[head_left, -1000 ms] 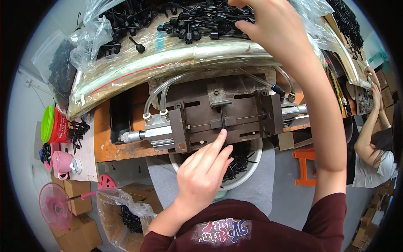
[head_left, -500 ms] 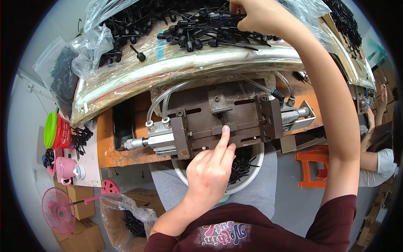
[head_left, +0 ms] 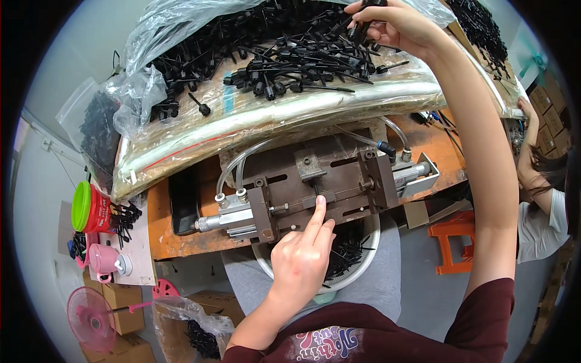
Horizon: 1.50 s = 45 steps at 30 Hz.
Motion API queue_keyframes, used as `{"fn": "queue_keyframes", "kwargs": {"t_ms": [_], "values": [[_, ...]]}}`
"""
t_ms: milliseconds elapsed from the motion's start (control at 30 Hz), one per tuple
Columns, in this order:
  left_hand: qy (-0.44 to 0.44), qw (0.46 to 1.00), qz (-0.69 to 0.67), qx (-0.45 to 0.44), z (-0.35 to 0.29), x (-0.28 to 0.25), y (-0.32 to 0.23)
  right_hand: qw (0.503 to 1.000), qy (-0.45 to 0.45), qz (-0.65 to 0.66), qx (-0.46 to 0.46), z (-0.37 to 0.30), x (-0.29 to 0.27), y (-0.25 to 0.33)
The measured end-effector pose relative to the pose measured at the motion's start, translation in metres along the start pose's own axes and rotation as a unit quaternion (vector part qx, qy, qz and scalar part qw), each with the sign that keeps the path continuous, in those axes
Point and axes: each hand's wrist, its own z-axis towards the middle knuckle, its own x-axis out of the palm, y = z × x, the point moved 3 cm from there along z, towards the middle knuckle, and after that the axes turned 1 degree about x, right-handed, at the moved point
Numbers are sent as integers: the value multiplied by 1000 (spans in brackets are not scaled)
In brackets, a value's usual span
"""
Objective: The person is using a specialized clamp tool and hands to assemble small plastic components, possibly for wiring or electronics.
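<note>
Since earlier, 1 right hand (head_left: 396,24) reached 1 black-parts pile (head_left: 290,48).

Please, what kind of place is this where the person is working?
Probably a small factory or assembly workshop. A pneumatic press jig with air hoses sits on an orange workbench, heaps of black plastic parts lie on plastic sheeting, and cardboard boxes stand on the floor.

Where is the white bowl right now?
In the head view the white bowl sits low at centre on the person's lap, below the metal press, partly hidden by the left hand.
</note>
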Motion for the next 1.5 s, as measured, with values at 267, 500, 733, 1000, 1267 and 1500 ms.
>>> {"fn": "queue_keyframes", "kwargs": {"t_ms": [267,500,733,1000,1267,1500], "values": [[77,981,-176,-10,-15,-35,-11,999,7,-5,-43,-7,9,-33],[-291,721,-625,70,-32,-114,-36,995,-55,47,-73,-3,23,-37],[-164,576,-794,99,-17,-131,-45,977,-51,209,-3,-4,15,-31],[-245,564,-785,67,-20,-136,-59,986,-86,142,26,0,26,-32],[-344,594,-722,90,-21,-137,-62,985,-81,148,16,-11,16,-27],[-217,641,-686,268,-32,-132,-36,987,-35,155,-38,-45,44,-18]]}}
